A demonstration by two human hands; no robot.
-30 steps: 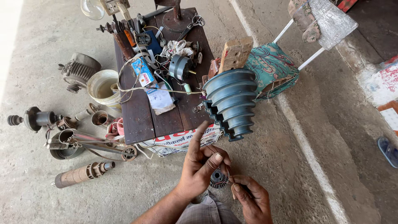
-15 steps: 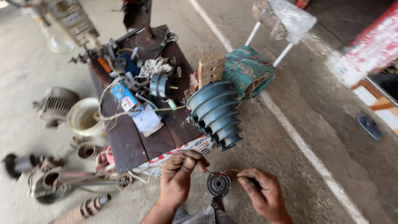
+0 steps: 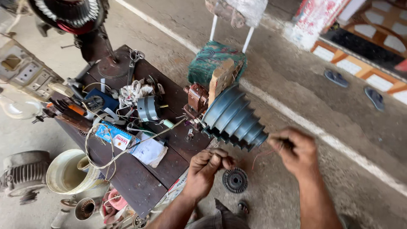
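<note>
Concrete floor, cluttered bench [image 3: 140, 178] left. Left hand [image 3: 205, 169] and right hand [image 3: 296, 148] both pinch a thin wire [image 3: 258, 157] running left-right between them; toothed disc [image 3: 235, 180] hangs below, nearer left hand.

A dark wooden table [image 3: 140, 182] holds scissors [image 3: 135, 57] and a blue box [image 3: 113, 135]. A white bucket [image 3: 63, 176] sits beside it. Two sandals [image 3: 354, 87] lie far off.

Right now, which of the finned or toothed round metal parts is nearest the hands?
The small dark toothed disc on the floor between both hands; the finned motor housing lies far left.
</note>
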